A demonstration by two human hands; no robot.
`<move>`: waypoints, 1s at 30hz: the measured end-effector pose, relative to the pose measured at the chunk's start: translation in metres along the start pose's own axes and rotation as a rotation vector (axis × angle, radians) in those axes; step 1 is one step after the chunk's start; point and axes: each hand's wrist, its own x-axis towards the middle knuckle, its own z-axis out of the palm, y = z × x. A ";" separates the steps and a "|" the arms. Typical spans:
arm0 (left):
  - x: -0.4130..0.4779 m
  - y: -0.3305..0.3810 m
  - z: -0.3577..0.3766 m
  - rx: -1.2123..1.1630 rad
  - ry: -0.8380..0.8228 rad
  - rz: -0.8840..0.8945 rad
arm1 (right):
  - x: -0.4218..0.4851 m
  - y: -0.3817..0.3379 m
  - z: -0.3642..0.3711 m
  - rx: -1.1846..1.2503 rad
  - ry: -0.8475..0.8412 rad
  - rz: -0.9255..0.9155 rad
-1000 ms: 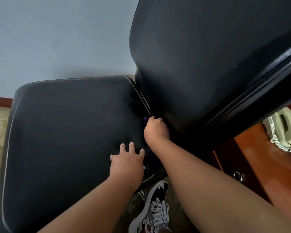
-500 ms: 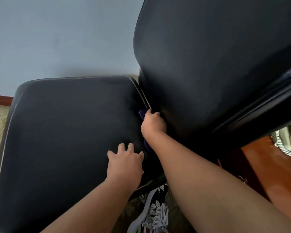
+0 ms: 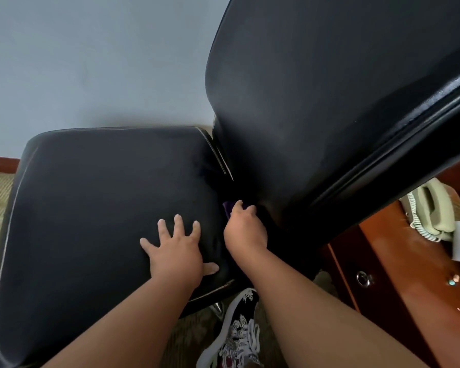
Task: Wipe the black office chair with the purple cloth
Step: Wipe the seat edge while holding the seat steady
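The black office chair fills the view, its seat [image 3: 91,208] on the left and its backrest [image 3: 316,102] rising at the right. My left hand [image 3: 175,248] lies flat on the seat with fingers spread, close to the seat's rear edge. My right hand [image 3: 243,229] is pushed into the gap between seat and backrest, its fingers curled round the purple cloth [image 3: 227,208]. Only a small purple corner of the cloth shows above the hand.
A grey wall stands behind the chair. At the right is a wooden desk [image 3: 409,274] with a beige corded telephone [image 3: 430,208] on it. A patterned shoe [image 3: 237,335] is on the carpet below the seat.
My left hand has slid a little further onto the seat and spread its fingers. My right hand moved up along the gap between seat and backrest, then back down.
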 end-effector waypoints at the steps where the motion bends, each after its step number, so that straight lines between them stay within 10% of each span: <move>1: 0.000 -0.001 0.001 0.010 -0.003 0.012 | 0.008 -0.005 -0.002 0.023 0.004 0.018; 17: 0.015 0.004 0.005 0.119 -0.059 0.021 | 0.134 -0.076 -0.021 0.099 0.036 0.012; 30: 0.010 0.013 0.002 0.138 -0.040 -0.022 | 0.027 0.008 -0.012 -0.047 -0.095 -0.072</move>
